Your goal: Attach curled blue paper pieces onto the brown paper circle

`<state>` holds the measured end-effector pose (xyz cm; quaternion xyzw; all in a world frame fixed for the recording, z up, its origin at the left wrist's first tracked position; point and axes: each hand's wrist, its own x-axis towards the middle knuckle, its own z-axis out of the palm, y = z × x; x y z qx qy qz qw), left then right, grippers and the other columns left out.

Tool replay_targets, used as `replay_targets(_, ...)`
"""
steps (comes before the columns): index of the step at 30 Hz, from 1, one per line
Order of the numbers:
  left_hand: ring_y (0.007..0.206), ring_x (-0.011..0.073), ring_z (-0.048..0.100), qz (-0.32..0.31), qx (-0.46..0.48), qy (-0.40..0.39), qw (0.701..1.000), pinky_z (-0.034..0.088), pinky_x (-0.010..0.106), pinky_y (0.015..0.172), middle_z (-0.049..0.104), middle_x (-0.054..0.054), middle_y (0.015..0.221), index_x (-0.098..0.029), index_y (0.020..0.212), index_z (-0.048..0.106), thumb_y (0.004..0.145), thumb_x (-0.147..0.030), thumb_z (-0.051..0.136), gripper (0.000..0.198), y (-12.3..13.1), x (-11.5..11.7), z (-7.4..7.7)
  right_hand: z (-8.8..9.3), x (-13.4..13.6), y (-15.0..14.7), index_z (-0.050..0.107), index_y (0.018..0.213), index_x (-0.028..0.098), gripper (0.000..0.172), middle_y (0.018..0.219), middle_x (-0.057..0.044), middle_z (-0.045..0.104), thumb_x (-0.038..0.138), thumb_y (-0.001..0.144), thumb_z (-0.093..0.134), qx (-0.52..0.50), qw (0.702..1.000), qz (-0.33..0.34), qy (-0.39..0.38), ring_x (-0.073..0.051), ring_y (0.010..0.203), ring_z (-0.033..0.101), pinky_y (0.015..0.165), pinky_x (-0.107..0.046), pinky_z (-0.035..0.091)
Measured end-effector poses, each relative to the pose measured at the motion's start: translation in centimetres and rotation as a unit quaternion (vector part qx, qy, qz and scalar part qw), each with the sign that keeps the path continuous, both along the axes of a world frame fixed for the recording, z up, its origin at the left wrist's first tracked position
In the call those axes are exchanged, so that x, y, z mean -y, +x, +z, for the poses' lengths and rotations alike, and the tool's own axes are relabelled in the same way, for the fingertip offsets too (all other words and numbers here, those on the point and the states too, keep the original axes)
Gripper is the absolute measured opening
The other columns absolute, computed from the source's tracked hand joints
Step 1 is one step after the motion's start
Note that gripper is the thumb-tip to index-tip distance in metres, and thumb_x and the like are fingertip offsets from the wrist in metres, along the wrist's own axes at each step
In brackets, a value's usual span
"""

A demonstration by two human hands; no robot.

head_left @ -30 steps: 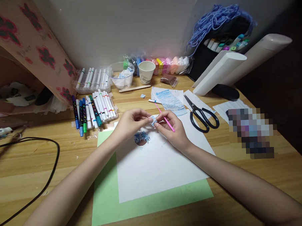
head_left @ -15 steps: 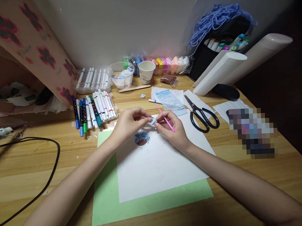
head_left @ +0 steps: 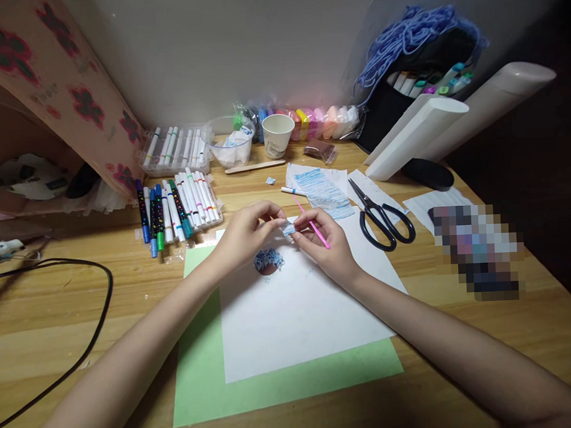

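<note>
Between my two hands is a small piece of blue-and-white paper [head_left: 287,228], pinched at its left side by my left hand [head_left: 256,229] and at its right by my right hand [head_left: 325,240]. A thin pink stick [head_left: 318,230] also lies in my right hand, slanting up to the left past the fingers. Just below my left hand, a small brown round piece [head_left: 269,270] rests on the white sheet [head_left: 299,320], its upper part covered with crumpled blue paper bits [head_left: 268,259]. A green sheet [head_left: 199,394] lies under the white one.
Black-handled scissors [head_left: 379,213] lie right of the blue-streaked paper [head_left: 323,193]. Markers [head_left: 171,206] sit at the left. A paper cup [head_left: 278,138], a clear bowl [head_left: 228,150] and a wooden stick [head_left: 255,167] stand or lie behind. A black cable [head_left: 110,291] curves at left.
The paper piece has turned slightly between my fingertips and shows more of its face. My left fingers have shifted a little; the rest stays as it was.
</note>
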<state>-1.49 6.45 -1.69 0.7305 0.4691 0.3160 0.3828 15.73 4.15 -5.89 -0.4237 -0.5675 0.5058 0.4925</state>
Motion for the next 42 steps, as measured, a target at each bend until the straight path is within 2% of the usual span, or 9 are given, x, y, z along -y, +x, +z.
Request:
replay_targets(6,0.072,0.0121,0.055,-0.010,-0.011,-0.002,1.000,0.038,0.022,0.063,0.064,0.001,0.080,-0.015,0.084,0.061,0.085,-0.025,0.051,0.013,0.0,-0.1,0.1,0.2,-0.1,0.1,0.056,0.087,0.022,0.012,0.081,0.001,0.058,0.031,0.081,0.062,-0.009,1.000,-0.006,-0.019,-0.012,0.069,0.060,0.064,-0.027,0.053)
replay_targets(25,0.072,0.0134,0.057,-0.013,-0.019,-0.018,1.000,0.039,0.023,0.063,0.066,0.002,0.080,-0.016,0.083,0.062,0.082,-0.027,0.054,0.014,-0.1,0.0,0.1,0.1,-0.1,0.0,0.055,0.084,0.022,0.015,0.085,0.001,0.057,0.028,0.077,0.066,-0.004,1.000,-0.008,-0.015,-0.012,0.076,0.058,0.071,-0.027,0.052)
replay_targets(28,0.075,0.0137,0.058,-0.010,0.008,-0.044,0.999,0.041,0.024,0.066,0.066,0.003,0.083,-0.015,0.085,0.063,0.082,-0.028,0.055,0.015,-0.2,-0.3,-0.1,0.0,-0.1,0.0,0.055,0.084,0.022,0.014,0.084,0.001,0.057,0.027,0.078,0.066,-0.005,1.000,-0.019,-0.006,-0.013,0.076,0.058,0.071,-0.027,0.051)
replay_targets(33,0.078,0.0134,0.059,-0.008,0.092,-0.136,0.986,0.045,0.024,0.069,0.065,0.006,0.092,-0.013,0.091,0.061,0.079,-0.031,0.061,0.022,-0.3,-0.6,-0.6,-0.1,-0.2,0.0,0.054,0.083,0.023,0.014,0.084,0.001,0.056,0.028,0.078,0.065,-0.007,0.999,-0.035,0.006,-0.013,0.076,0.057,0.069,-0.028,0.051)
replay_targets(37,0.077,0.0118,0.059,-0.023,0.145,-0.197,0.969,0.047,0.023,0.070,0.063,0.005,0.086,-0.012,0.094,0.059,0.075,-0.028,0.066,0.026,-0.3,-0.6,-0.8,-0.1,-0.3,0.0,0.053,0.083,0.023,0.014,0.083,0.001,0.055,0.028,0.078,0.065,-0.004,0.999,-0.041,0.014,-0.014,0.077,0.057,0.070,-0.028,0.050)
replay_targets(39,0.077,0.0114,0.060,-0.021,0.153,-0.199,0.968,0.047,0.024,0.072,0.063,0.004,0.084,-0.012,0.093,0.059,0.074,-0.027,0.066,0.026,-0.3,-0.6,-0.8,-0.1,-0.3,0.0,0.054,0.082,0.023,0.013,0.083,0.001,0.056,0.028,0.078,0.065,-0.004,0.999,-0.041,0.013,-0.014,0.077,0.057,0.071,-0.028,0.050)
replay_targets(42,0.077,0.0120,0.060,-0.014,0.131,-0.162,0.978,0.048,0.024,0.072,0.065,0.007,0.089,-0.011,0.093,0.061,0.075,-0.026,0.065,0.024,-0.4,-0.6,-0.8,0.0,-0.2,0.0,0.055,0.084,0.023,0.014,0.085,0.001,0.056,0.028,0.077,0.065,-0.009,0.999,-0.032,0.004,-0.013,0.075,0.057,0.069,-0.027,0.050)
